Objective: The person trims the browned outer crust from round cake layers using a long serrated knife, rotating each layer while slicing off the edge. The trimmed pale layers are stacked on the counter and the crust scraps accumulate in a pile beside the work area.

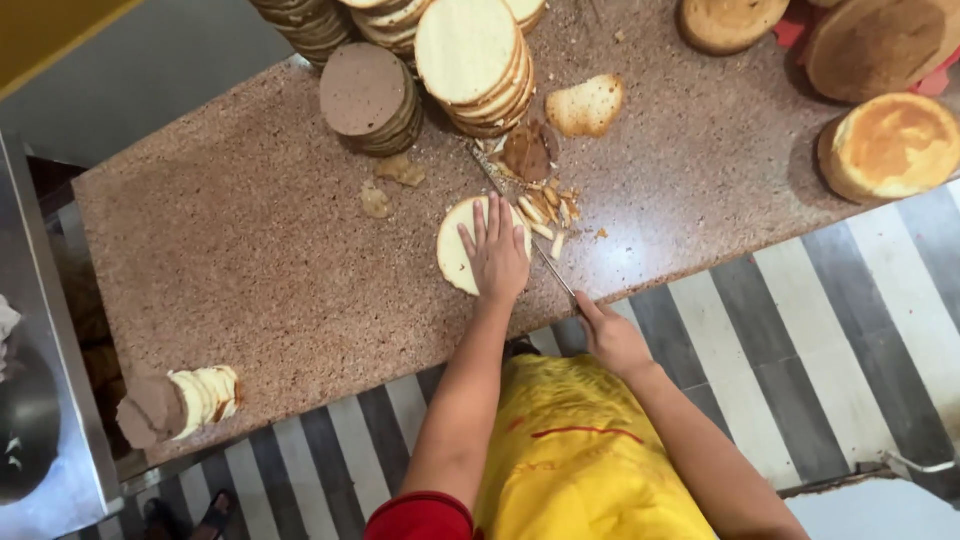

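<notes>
We pressed our flat, open left hand (495,255) on the cake round (456,250). Our right hand (610,335) gripped the long knife (520,225) closed; keeping its blade level with the desk (250,240) seemed wise.

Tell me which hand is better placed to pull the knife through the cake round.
Right, probably: the right hand grips the knife handle, blade beside the cake round. The left hand lies flat on the round.

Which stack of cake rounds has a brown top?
The shorter stack at the counter's far edge, left of the taller cream-topped stack. Its top round is dull brown, the others show cream.
</notes>
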